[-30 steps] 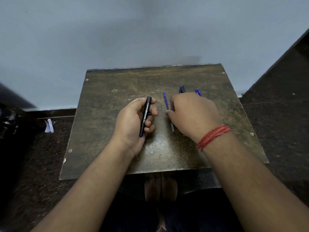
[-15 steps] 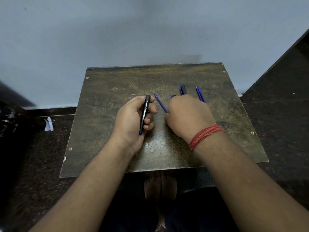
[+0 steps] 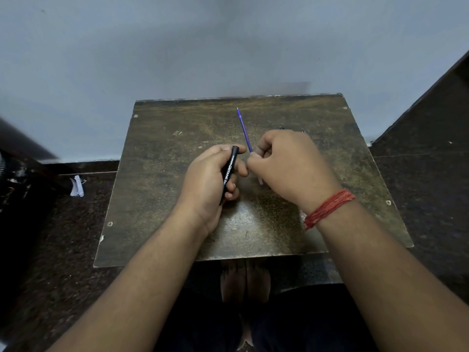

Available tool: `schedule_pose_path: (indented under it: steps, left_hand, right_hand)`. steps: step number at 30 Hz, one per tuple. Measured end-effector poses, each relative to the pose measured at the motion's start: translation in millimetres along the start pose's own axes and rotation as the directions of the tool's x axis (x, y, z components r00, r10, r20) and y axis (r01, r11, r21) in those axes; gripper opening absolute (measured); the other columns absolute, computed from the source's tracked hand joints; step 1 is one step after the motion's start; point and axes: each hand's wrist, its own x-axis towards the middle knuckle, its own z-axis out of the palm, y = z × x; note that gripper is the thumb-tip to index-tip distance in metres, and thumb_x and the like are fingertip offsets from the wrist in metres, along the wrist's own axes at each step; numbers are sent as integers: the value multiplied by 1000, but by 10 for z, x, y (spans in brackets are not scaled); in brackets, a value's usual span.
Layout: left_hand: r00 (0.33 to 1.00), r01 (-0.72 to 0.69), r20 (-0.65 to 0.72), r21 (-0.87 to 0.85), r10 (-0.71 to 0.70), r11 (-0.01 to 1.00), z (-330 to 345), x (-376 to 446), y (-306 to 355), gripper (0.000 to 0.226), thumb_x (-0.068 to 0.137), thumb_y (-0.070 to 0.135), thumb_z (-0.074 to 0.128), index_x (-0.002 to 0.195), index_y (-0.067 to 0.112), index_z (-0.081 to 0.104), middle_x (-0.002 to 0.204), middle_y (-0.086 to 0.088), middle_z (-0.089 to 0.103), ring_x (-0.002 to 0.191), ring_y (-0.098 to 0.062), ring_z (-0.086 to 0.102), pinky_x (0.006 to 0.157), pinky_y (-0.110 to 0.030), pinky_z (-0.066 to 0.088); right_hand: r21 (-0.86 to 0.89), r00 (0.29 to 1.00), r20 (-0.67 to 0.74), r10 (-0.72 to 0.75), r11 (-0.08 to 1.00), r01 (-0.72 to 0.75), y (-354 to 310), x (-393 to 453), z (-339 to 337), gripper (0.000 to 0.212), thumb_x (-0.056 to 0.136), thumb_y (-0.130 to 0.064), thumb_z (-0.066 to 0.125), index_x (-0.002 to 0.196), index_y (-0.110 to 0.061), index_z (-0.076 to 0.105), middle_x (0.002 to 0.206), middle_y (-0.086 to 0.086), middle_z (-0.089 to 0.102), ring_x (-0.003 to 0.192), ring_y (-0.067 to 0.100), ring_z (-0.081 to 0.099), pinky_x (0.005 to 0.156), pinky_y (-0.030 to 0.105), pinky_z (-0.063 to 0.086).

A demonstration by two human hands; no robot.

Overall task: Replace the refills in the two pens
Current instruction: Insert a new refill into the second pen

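My left hand (image 3: 210,179) grips a black pen barrel (image 3: 228,174) with white lettering, its open end pointing away from me. Just to its right, my right hand (image 3: 291,166) pinches a thin blue refill (image 3: 244,129) near its rear end. The refill's tip points up and away over the table. Its clear rear end sticks out below my fingers. My right hand, which wears a red thread on the wrist, hides most of the other pen and refills behind it. Only small dark tips (image 3: 281,128) show past the knuckles.
A worn brown table (image 3: 157,189) stands against a grey wall. Dark floor lies on both sides, with a scrap of white paper (image 3: 77,186) at the left. My bare feet show under the table's near edge.
My right hand has lifted the blue refill off the table and brought it toward the barrel in my left hand. The refill now points away from me, raised above the table.
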Motion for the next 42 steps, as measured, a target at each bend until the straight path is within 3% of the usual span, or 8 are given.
schedule_pose_path:
  steps: [5,11,15,20,25,28,36,42]
  left_hand:
    - [998,-8,64,37,6,999,17,-27,-12,23,102,11,41,100,9,64,59,-3,56,41,-10,33,38,-18,24]
    - [995,-32,98,60,26,998,14,-32,-10,24,103,13,42,103,11,66,60,-4,56,42,-10,32,38,-18,23]
    - [994,-60,99,48,55,997,-11,-24,9,23,103,13,41,103,8,64,61,-5,57,41,-10,33,38,-18,25]
    - [997,-44,69,55,40,998,-12,-17,-7,17,102,13,44,99,7,59,60,-4,59,42,-10,34,38,-19,26]
    - [997,-58,65,104,51,993,-8,-24,-4,18,103,14,44,98,7,60,62,-2,61,43,-10,36,40,-20,28]
    - [996,-53,72,118,45,992,-6,-31,-5,19,103,14,43,97,8,61,63,-2,62,44,-10,38,40,-21,29]
    - [993,-47,115,124,33,991,10,-42,-23,19,103,14,44,96,8,61,64,-4,60,43,-11,37,41,-22,28]
    - [993,-52,113,114,39,992,2,-28,-32,19,102,14,45,94,9,61,62,-3,60,42,-11,37,41,-21,27]
  right_hand:
    - [206,999,-11,34,978,-31,20,9,17,14,74,-31,64,71,-17,66,60,-1,69,58,15,66,58,37,57]
    - [431,997,-41,57,902,-34,81,62,136,12,81,-21,68,72,-20,59,67,4,71,66,22,70,66,49,59]
    - [564,999,-26,44,826,-22,105,82,127,11,83,-16,72,88,-21,63,73,6,71,66,20,68,69,45,59]
    - [788,996,44,82,609,-85,98,83,57,17,89,1,66,105,-5,64,78,15,64,51,10,54,44,22,42]
    - [930,983,45,176,352,-105,144,125,42,13,92,4,63,102,-4,60,70,7,68,54,10,59,47,21,44]
    - [961,975,-1,223,271,-61,162,150,33,14,93,4,62,103,-4,56,74,11,66,56,12,61,50,22,48]
    - [933,979,-90,184,360,18,196,164,64,23,91,3,65,105,-10,53,75,8,71,62,15,65,54,25,50]
    - [850,993,-89,73,526,37,169,133,85,34,87,-3,70,111,-17,50,81,8,73,72,14,66,56,26,45]
